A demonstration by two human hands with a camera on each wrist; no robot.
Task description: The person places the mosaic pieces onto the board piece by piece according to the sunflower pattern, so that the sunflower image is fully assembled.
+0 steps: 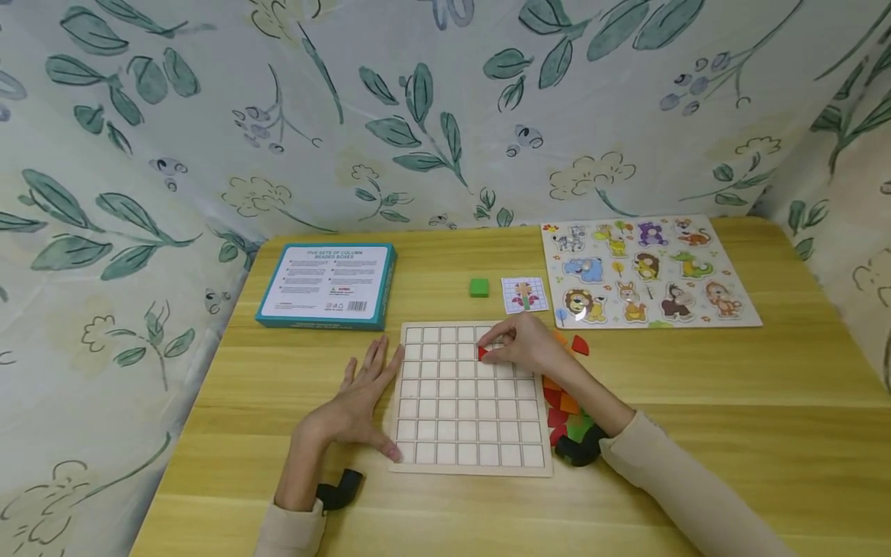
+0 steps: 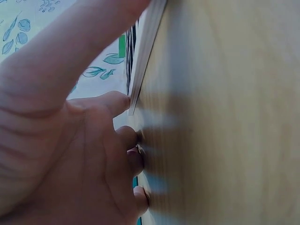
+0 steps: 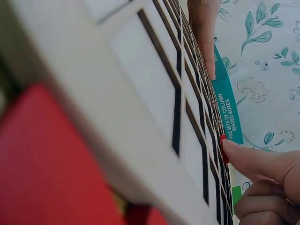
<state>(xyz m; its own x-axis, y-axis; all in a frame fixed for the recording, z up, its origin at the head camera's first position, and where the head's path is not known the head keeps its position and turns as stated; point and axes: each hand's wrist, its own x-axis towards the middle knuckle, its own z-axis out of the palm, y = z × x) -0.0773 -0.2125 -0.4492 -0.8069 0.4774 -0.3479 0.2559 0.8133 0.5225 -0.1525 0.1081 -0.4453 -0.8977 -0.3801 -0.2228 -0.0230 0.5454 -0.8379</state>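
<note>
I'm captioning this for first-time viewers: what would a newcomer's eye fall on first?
Probably the pale gridded board near the middle of the table, where the right grip pinches a small red piece at its far half. Next, perhaps, the colourful animal puzzle at the back right, then the teal-edged box at the back left.

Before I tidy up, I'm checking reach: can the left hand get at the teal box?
Probably yes: the left hand only touches the board, and nothing seems to stand between its fingers and the box.
</note>
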